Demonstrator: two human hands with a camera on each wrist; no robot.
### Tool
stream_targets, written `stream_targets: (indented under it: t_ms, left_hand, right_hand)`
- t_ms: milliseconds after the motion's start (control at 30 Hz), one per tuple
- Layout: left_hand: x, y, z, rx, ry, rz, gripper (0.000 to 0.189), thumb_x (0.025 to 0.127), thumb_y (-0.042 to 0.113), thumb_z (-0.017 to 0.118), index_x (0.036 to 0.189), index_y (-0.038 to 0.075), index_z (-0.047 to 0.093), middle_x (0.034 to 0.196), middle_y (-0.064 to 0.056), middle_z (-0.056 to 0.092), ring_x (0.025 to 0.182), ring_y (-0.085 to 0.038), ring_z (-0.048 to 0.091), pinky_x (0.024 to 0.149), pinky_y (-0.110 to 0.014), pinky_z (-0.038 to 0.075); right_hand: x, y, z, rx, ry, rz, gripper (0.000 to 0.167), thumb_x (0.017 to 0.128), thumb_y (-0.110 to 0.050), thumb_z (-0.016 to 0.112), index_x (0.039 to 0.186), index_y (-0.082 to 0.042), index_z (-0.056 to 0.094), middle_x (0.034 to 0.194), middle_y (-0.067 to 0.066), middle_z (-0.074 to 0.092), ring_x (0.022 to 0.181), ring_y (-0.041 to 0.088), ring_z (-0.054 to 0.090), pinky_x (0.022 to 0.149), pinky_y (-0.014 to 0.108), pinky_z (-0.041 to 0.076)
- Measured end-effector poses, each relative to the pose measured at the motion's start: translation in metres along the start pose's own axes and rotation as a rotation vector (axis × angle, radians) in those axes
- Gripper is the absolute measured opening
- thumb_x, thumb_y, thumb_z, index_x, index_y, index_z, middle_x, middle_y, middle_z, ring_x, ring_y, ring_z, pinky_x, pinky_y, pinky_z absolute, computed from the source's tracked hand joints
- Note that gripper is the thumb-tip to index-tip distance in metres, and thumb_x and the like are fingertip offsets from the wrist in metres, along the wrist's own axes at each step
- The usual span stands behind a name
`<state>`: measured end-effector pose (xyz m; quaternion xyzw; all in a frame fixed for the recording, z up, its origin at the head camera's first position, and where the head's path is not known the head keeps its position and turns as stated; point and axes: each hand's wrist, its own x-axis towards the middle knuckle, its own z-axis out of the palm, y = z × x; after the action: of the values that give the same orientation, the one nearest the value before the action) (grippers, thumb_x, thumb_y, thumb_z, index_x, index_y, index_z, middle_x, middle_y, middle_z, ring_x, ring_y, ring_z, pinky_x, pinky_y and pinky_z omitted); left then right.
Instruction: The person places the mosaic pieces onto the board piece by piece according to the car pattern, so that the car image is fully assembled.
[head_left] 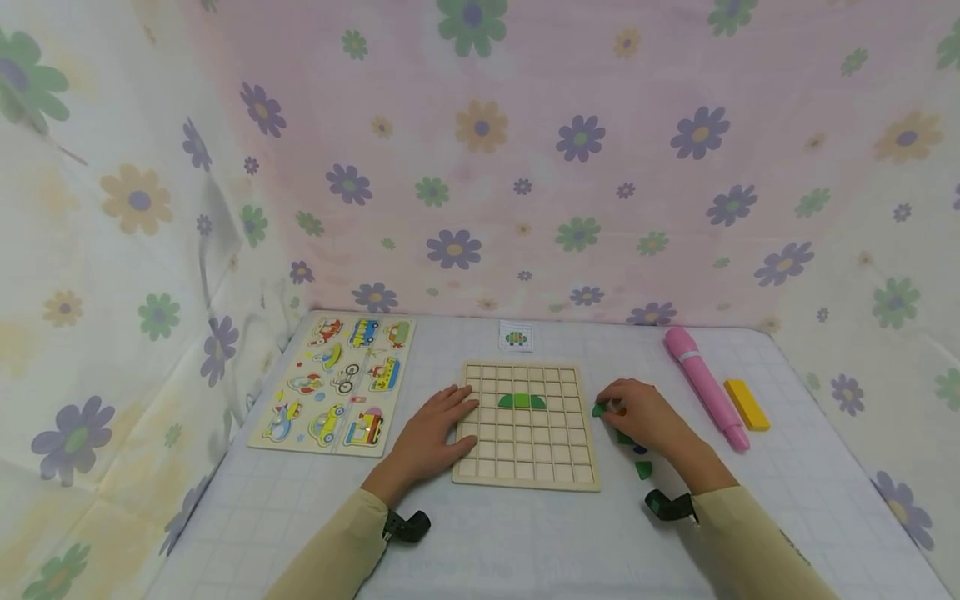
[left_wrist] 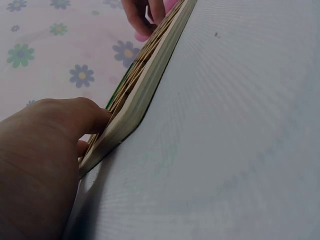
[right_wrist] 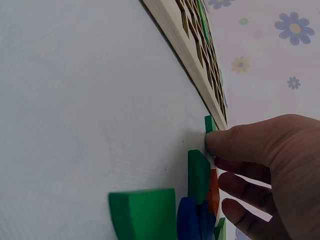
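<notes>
A wooden grid board [head_left: 525,454] lies flat in the middle of the table, with a green domed shape [head_left: 522,401] set in its upper rows. My left hand [head_left: 448,419] rests on the board's left edge with its fingers laid flat; in the left wrist view this left hand [left_wrist: 55,145] touches the board's rim [left_wrist: 145,85]. My right hand [head_left: 613,406] is just right of the board and pinches a small green piece [head_left: 598,409] that stands on the table. In the right wrist view the thumb [right_wrist: 235,142] presses that green piece [right_wrist: 210,124]. Loose green pieces [right_wrist: 145,212], a blue piece [right_wrist: 192,220] and an orange piece [right_wrist: 214,190] lie under the palm.
A vehicle peg puzzle [head_left: 337,379] lies left of the board. A small picture card [head_left: 516,336] sits behind the board. A pink pen [head_left: 705,385] and a yellow block [head_left: 746,404] lie to the right. Flowered cloth walls close in three sides.
</notes>
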<state>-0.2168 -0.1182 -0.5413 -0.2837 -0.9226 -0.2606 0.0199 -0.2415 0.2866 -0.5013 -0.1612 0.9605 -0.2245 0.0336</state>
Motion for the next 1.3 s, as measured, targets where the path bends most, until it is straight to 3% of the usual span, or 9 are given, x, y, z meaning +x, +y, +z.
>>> stream_targets:
  t_ms: [367, 567, 967, 1300]
  left_hand:
    - [0.0, 0.0, 0.0, 0.006, -0.007, 0.003, 0.064, 0.105, 0.043, 0.067, 0.161, 0.015, 0.054, 0.173, -0.004, 0.039, 0.162, -0.029, 0.027, 0.131, -0.049, 0.025]
    - [-0.001, 0.0, 0.001, 0.011, -0.012, -0.003, 0.063, 0.105, 0.043, 0.067, 0.161, 0.016, 0.055, 0.173, -0.003, 0.039, 0.162, -0.028, 0.027, 0.131, -0.05, 0.025]
    - [-0.002, 0.002, -0.001, 0.005, 0.002, -0.008, 0.063, 0.105, 0.043, 0.068, 0.16, 0.015, 0.056, 0.172, -0.004, 0.04, 0.162, -0.029, 0.028, 0.13, -0.051, 0.027]
    - [-0.002, 0.002, 0.0, 0.014, 0.0, -0.015, 0.064, 0.104, 0.044, 0.068, 0.161, 0.016, 0.055, 0.173, -0.003, 0.04, 0.162, -0.028, 0.028, 0.13, -0.05, 0.026]
  right_hand:
    - [0.001, -0.002, -0.001, 0.0, -0.015, 0.021, 0.021, 0.097, -0.01, 0.081, 0.118, -0.009, 0.082, 0.118, 0.006, 0.073, 0.099, 0.025, 0.068, 0.086, 0.048, 0.063]
    - [-0.001, -0.001, -0.002, 0.002, 0.012, 0.015, 0.019, 0.098, -0.012, 0.081, 0.117, -0.01, 0.082, 0.114, 0.002, 0.072, 0.094, 0.021, 0.064, 0.079, 0.041, 0.061]
    - [0.001, -0.01, -0.007, -0.01, 0.105, -0.084, 0.019, 0.096, -0.009, 0.082, 0.115, -0.008, 0.082, 0.109, 0.001, 0.072, 0.094, 0.02, 0.065, 0.082, 0.043, 0.06]
    - [0.003, -0.027, -0.005, -0.036, 0.152, -0.147, 0.02, 0.094, -0.01, 0.086, 0.114, -0.011, 0.082, 0.108, -0.001, 0.072, 0.09, 0.016, 0.063, 0.076, 0.04, 0.056]
